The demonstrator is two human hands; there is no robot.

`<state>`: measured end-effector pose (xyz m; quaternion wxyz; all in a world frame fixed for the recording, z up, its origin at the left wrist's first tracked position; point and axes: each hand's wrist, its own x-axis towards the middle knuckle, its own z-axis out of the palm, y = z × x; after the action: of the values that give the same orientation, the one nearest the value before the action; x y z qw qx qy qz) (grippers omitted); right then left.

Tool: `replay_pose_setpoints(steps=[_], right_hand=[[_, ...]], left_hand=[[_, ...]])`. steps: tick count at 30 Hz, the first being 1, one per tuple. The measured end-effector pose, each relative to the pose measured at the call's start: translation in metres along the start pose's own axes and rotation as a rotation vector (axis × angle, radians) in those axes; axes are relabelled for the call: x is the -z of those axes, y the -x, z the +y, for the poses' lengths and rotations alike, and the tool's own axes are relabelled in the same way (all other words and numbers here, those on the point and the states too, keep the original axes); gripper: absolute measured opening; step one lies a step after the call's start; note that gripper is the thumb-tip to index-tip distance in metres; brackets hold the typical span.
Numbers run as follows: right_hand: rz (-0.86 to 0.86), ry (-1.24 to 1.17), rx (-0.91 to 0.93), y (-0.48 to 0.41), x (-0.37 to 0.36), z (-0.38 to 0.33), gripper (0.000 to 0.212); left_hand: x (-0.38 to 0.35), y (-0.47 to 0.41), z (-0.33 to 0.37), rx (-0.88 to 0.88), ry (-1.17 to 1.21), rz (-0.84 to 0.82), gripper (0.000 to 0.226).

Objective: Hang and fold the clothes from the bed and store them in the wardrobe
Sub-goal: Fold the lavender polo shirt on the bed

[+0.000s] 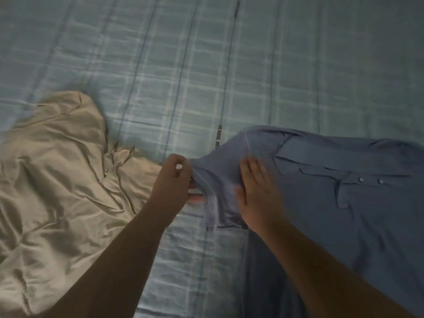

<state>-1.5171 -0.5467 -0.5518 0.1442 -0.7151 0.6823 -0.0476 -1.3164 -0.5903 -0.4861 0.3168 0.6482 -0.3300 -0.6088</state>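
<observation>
Nearby | beige garment [57, 171] left of blue shirt [344, 203] | checked sheet [229, 65] beneath

A blue button-up cotton shirt [332, 180] lies spread on the bed's pale blue checked sheet [206, 65]. The left hand [175, 180] pinches the shirt's sleeve end, while the right hand [257, 191] rests flat on the sleeve. A crumpled beige hooded garment [59, 168] lies to the left.

Matt blue cloth shirt [332, 180], satiny beige garment [57, 168], checked cotton sheet [229, 65].
</observation>
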Motion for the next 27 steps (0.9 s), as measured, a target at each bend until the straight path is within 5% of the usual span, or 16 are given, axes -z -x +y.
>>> replay_pose_setpoints(steps=[10, 16, 21, 27], right_hand=[[0.101, 0.04, -0.241, 0.063, 0.051, 0.124, 0.066], [0.022, 0.049, -0.246, 0.077, 0.04, 0.16, 0.065], [0.088, -0.011, -0.165, 0.077, 0.045, 0.146, 0.063], [0.031, 0.052, -0.05, 0.076, 0.028, 0.143, 0.057]], left_hand=[[-0.189, 0.033, -0.019, -0.112, -0.323, -0.28, 0.005], [-0.205, 0.048, -0.043, -0.382, -0.845, -0.434, 0.04], [-0.167, 0.027, -0.061, -0.841, -1.097, -0.21, 0.053], [-0.185, -0.012, -0.068, -0.772, -1.393, -0.153, 0.067]])
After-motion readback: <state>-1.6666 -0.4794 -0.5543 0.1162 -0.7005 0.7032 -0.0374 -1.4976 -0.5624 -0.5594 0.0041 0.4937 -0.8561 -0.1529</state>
